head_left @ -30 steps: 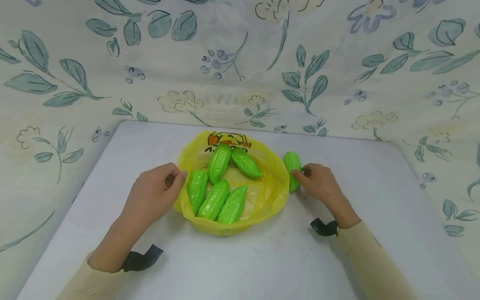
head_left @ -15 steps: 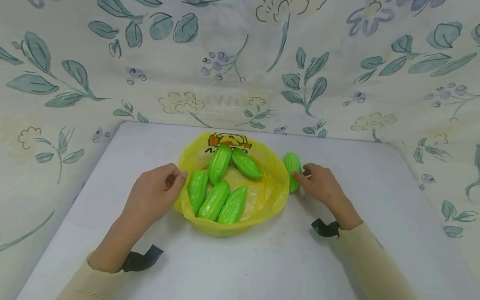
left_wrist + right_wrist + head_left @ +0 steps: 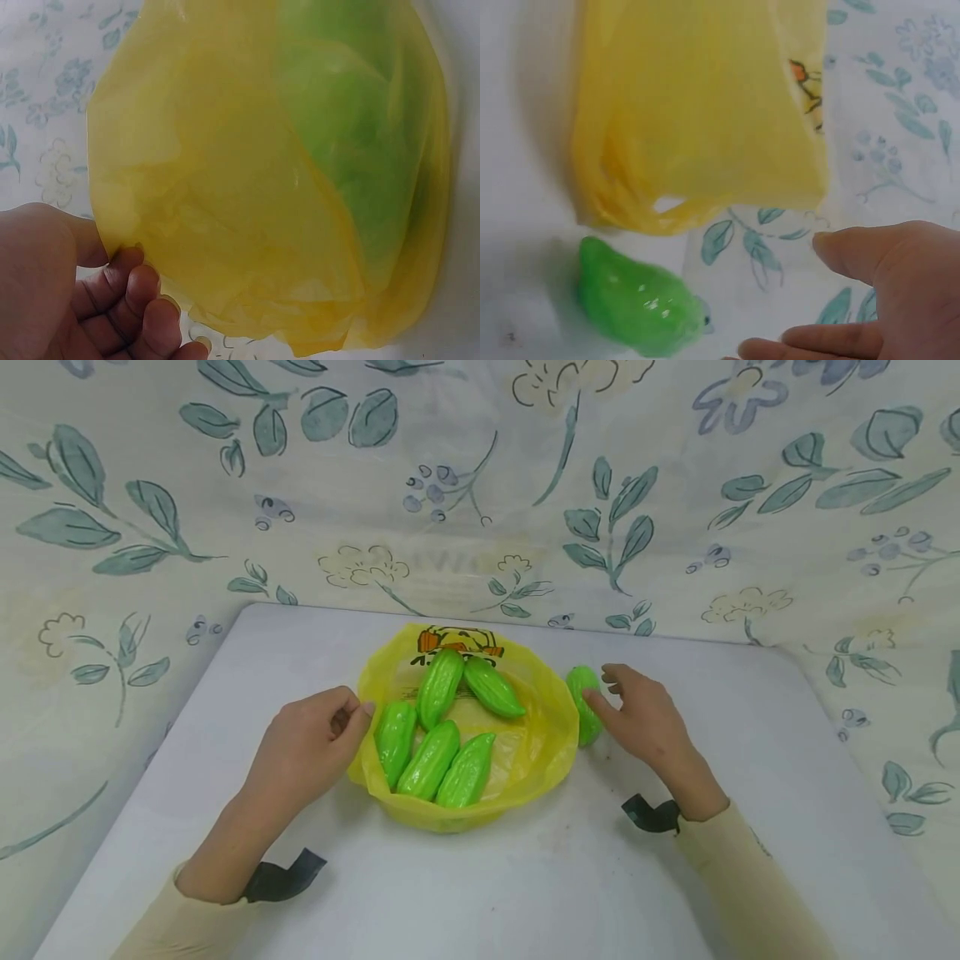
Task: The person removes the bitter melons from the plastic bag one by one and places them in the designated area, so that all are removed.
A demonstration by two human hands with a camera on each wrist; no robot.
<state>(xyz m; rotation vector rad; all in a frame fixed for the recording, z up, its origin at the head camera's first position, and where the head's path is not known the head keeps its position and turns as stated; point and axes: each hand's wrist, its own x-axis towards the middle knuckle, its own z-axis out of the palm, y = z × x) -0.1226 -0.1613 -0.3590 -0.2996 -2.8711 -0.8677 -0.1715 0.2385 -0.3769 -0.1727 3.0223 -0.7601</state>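
An opened yellow plastic bag (image 3: 536, 760) lies on the table, its rim spread wide. Inside it are several glossy, ribbed green bitter melons (image 3: 427, 762), toy-like in look. My left hand (image 3: 303, 756) pinches the bag's left rim between thumb and curled fingers, as the left wrist view confirms. One more bitter melon (image 3: 588, 731) lies on the table just outside the bag's right side. Close over it, my right hand (image 3: 641, 718) has thumb and fingers parted, holding nothing. In the right wrist view this bitter melon (image 3: 637, 304) shows apart from the fingers (image 3: 832, 337).
A white table (image 3: 525, 893) carries everything. Behind it hangs a floral-patterned cloth (image 3: 480, 468) that also covers both sides. Black straps (image 3: 285, 877) are at both wrists. The bag's back wall bears a printed picture (image 3: 461, 642).
My right hand has spread its fingers wider and raised them slightly over the outside bitter melon, which stays put. The left hand and the bag keep their place.
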